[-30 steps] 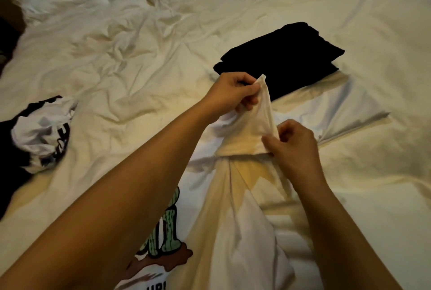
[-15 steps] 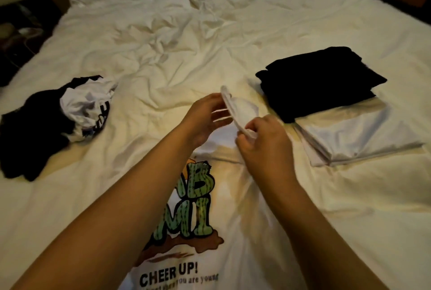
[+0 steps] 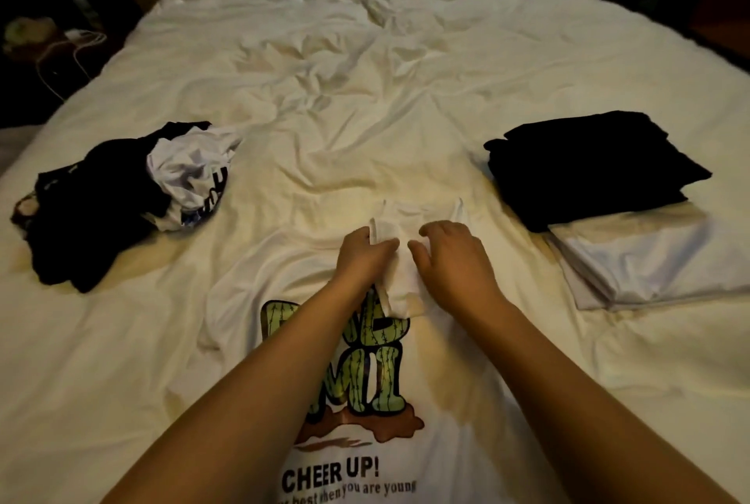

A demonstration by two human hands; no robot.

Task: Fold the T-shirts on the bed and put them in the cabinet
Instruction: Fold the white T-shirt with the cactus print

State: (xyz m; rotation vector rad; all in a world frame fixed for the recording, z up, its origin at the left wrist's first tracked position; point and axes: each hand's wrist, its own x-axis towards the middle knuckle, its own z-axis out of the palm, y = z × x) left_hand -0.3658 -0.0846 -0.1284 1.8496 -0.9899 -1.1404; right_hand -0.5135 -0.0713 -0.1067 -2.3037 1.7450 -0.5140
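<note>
White graphic T-shirt (image 3: pixel 454 361) print-up on bed (image 3: pixel 365 106), collar end bunched. Left hand (image 3: pixel 361 256) fingers pinching collar fabric; right hand (image 3: pixel 450 260) fingers loosely spread, resting beside it. Best to draw collar away from body, flatten shoulders before first fold

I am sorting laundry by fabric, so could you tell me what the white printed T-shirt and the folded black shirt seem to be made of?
White printed T-shirt: seemingly a soft, matte cotton-like knit; it creases loosely where the left hand grips it, and its graphic looks like flat print.
Folded black shirt: soft matte cloth, limp at the folded edges; too dark to judge the weave.
</note>
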